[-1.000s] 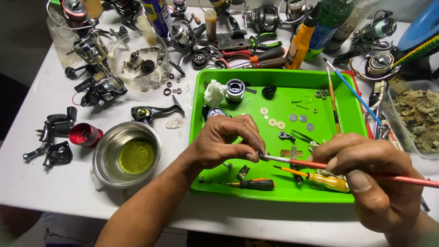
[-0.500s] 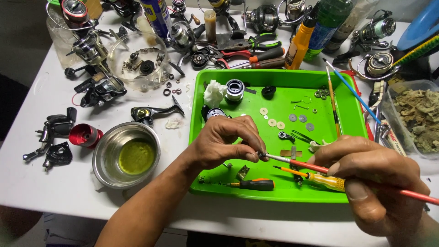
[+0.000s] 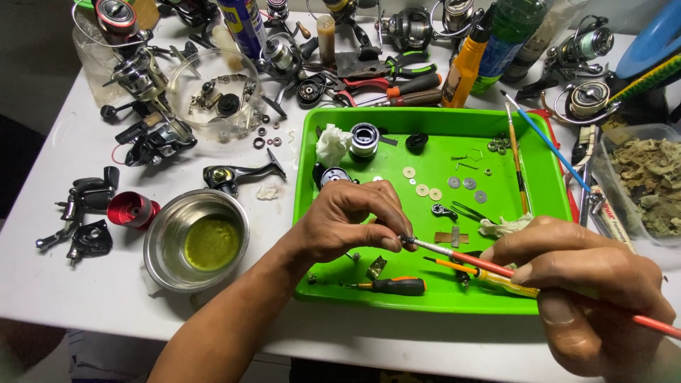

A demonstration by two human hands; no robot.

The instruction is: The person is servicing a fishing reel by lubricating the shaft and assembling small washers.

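Red-handled thin paintbrush [image 3: 496, 268] lies pinched in the right hand [image 3: 582, 294], its tip meeting a tiny metal part (too small to identify) clamped between the left hand [image 3: 347, 220] fingertips, over the green plastic tray [image 3: 425, 298].

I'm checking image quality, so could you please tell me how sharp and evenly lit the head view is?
Head view: bright, even light; green tray and steel bowl crisp; right hand, close to the lens, looks large and slightly soft; table edges bend a little.

Bright green tray [image 3: 425, 298]. In it: red-handled brush [image 3: 489, 268], black-and-orange screwdriver [image 3: 397, 286], white washers [image 3: 423, 190]. Left of the tray: silver bowl [image 3: 159, 248] with yellow-green liquid [image 3: 211, 242], red spool [image 3: 133, 211].
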